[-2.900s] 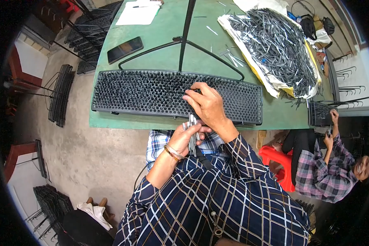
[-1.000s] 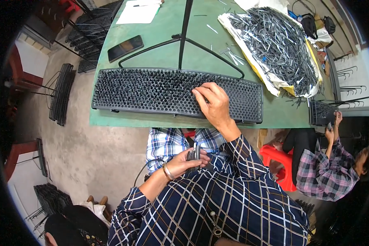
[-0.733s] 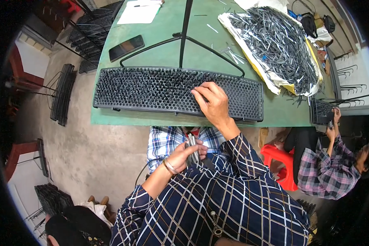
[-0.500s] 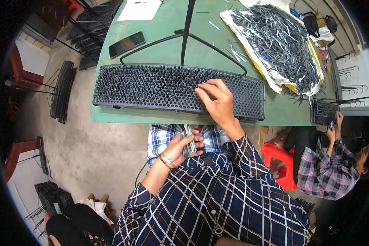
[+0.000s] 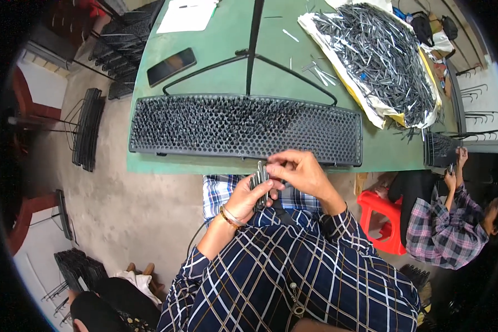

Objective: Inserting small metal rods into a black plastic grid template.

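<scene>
Green tabletop [image 5: 216, 66] fills the upper frame; below, left hand [image 5: 248, 195] clutches stiff, light metal pins [image 5: 259, 181], right hand [image 5: 300, 172] pinching one tip.

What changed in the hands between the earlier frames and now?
The right hand left the perforated black rack and came back toward the body, pinching a pin from the bundle of metal pins in the left hand. The left hand kept its grip and rose slightly. Rack, phone and pin pile stayed put.
</scene>
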